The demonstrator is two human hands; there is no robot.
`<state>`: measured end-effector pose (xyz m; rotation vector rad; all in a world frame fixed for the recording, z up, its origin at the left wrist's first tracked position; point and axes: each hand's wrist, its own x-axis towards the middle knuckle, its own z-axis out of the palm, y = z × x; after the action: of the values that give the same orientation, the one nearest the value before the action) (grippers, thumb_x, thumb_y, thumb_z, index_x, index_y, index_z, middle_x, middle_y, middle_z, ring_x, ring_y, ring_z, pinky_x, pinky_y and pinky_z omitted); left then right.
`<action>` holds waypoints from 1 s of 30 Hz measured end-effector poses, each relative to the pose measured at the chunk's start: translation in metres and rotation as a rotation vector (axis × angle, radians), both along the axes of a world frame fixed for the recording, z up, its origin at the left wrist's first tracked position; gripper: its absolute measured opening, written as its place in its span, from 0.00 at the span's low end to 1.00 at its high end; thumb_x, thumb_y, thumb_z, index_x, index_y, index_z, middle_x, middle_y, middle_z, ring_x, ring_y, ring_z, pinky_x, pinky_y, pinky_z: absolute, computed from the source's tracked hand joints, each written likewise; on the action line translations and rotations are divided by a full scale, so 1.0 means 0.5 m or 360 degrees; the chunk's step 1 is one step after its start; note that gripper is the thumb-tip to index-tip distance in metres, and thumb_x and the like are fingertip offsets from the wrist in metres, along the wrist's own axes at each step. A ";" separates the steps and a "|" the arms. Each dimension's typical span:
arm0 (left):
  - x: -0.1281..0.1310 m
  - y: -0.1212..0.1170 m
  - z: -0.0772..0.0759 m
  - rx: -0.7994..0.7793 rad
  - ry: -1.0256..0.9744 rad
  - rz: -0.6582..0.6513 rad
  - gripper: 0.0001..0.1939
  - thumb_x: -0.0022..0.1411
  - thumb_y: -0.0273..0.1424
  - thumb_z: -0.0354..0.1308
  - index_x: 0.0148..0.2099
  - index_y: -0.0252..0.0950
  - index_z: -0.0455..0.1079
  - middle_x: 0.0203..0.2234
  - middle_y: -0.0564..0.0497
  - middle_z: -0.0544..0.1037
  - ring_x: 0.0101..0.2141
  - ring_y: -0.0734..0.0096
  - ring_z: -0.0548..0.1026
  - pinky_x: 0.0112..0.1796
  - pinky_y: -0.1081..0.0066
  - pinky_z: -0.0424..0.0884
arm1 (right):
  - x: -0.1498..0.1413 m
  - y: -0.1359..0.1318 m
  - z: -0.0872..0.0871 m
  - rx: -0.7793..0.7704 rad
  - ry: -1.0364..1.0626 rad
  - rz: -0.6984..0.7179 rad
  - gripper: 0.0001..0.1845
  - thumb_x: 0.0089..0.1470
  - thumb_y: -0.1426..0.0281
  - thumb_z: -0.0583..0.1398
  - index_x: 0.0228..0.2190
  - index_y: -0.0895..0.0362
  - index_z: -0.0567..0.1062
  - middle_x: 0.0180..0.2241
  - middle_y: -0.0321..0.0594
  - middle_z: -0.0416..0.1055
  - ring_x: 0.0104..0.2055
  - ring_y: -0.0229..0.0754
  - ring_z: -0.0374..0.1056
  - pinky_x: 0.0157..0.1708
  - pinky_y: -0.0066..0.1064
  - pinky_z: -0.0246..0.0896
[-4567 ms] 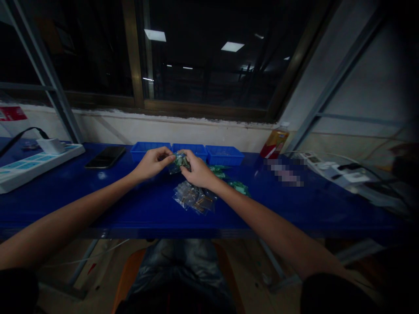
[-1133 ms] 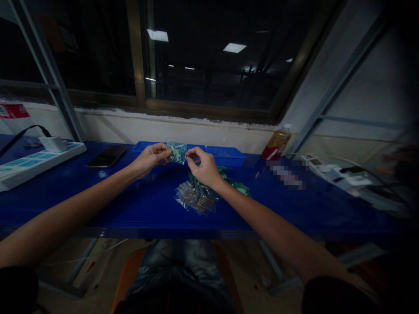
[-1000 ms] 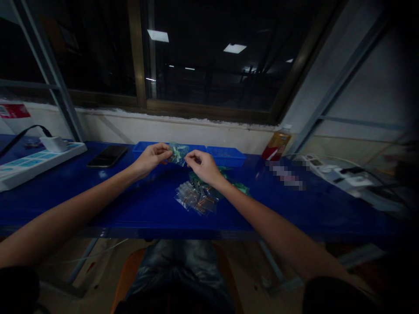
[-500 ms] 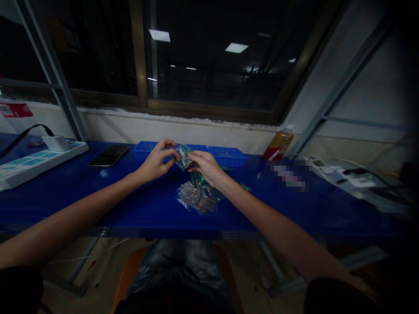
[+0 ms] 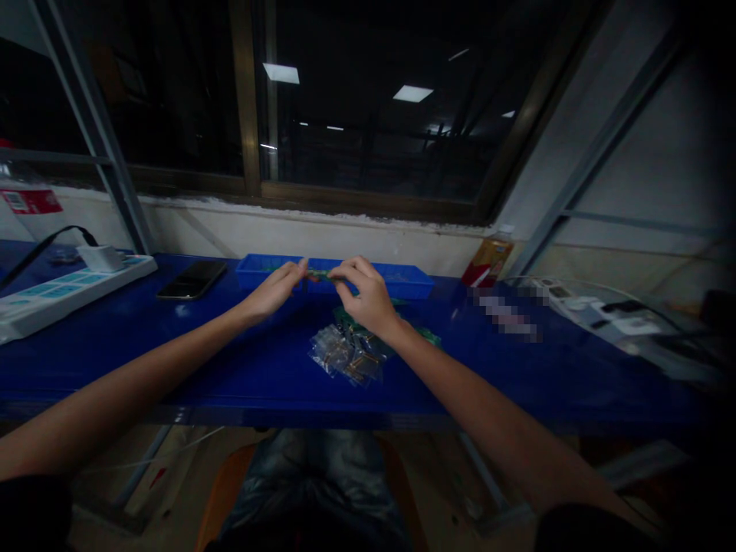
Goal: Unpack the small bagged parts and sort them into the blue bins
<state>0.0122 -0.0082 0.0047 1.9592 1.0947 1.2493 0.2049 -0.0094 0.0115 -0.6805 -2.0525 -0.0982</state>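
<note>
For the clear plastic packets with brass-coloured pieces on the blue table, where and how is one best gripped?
Probably by a loose near edge, pinched from the person's side: the clear plastic packets lie overlapping, their thin near edges jut out, while green plastic packets and the right hand crowd the far side.

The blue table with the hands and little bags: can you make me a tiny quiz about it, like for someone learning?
1. True or false: the smartphone lies between the power strip and the blue bins.

2. What do the left hand and right hand hold between them?
a) the smartphone
b) a greenish packet
c) a drink bottle

3. Which is nearer the person: the blue bins or the pile of clear packets?

Key: 1. True. 2. b. 3. The pile of clear packets.
</note>
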 end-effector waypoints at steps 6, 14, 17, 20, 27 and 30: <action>0.001 0.002 0.005 -0.0171 -0.0330 -0.0216 0.12 0.52 0.37 0.57 0.32 0.33 0.64 0.26 0.52 0.66 0.27 0.75 0.64 0.27 0.75 0.60 | -0.006 -0.002 -0.009 0.0064 -0.0087 -0.0053 0.11 0.49 0.76 0.54 0.32 0.52 0.73 0.38 0.41 0.60 0.45 0.42 0.58 0.45 0.38 0.57; -0.008 -0.015 -0.003 0.1010 0.0620 -0.0022 0.06 0.57 0.24 0.49 0.38 0.34 0.64 0.34 0.47 0.68 0.38 0.68 0.65 0.40 0.68 0.62 | -0.015 0.016 -0.019 -0.0689 0.0260 0.0051 0.13 0.50 0.59 0.55 0.29 0.56 0.73 0.38 0.43 0.61 0.43 0.41 0.60 0.40 0.35 0.60; -0.005 -0.016 -0.009 0.1145 0.0865 -0.0056 0.09 0.58 0.23 0.47 0.39 0.35 0.66 0.37 0.46 0.67 0.39 0.66 0.64 0.42 0.67 0.62 | -0.015 0.025 -0.018 -0.0922 0.0282 0.0265 0.16 0.53 0.58 0.52 0.27 0.57 0.72 0.30 0.39 0.66 0.34 0.38 0.62 0.34 0.31 0.60; -0.003 -0.012 -0.014 0.1177 0.0939 -0.0039 0.09 0.58 0.24 0.48 0.39 0.36 0.68 0.38 0.46 0.66 0.39 0.66 0.64 0.41 0.66 0.62 | -0.017 0.033 -0.024 -0.0954 0.0336 0.0298 0.11 0.50 0.63 0.56 0.28 0.58 0.71 0.26 0.36 0.67 0.30 0.36 0.62 0.30 0.29 0.58; -0.003 -0.009 -0.011 0.0792 0.0785 -0.0190 0.13 0.62 0.35 0.47 0.40 0.33 0.69 0.35 0.46 0.70 0.39 0.65 0.66 0.43 0.65 0.61 | -0.015 0.022 -0.026 -0.0502 0.0243 0.0062 0.08 0.49 0.71 0.55 0.31 0.58 0.73 0.30 0.39 0.69 0.33 0.38 0.64 0.36 0.33 0.60; -0.002 -0.002 -0.012 0.0279 0.0368 -0.0206 0.23 0.65 0.40 0.37 0.36 0.32 0.70 0.30 0.46 0.73 0.34 0.67 0.69 0.39 0.66 0.63 | -0.010 0.011 -0.021 -0.0216 0.0032 0.0072 0.10 0.51 0.74 0.53 0.34 0.55 0.74 0.33 0.40 0.68 0.38 0.39 0.63 0.40 0.34 0.59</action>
<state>0.0114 -0.0092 -0.0014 2.3149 0.9744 1.1019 0.1998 -0.0041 0.0012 -0.7147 -2.0673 0.0742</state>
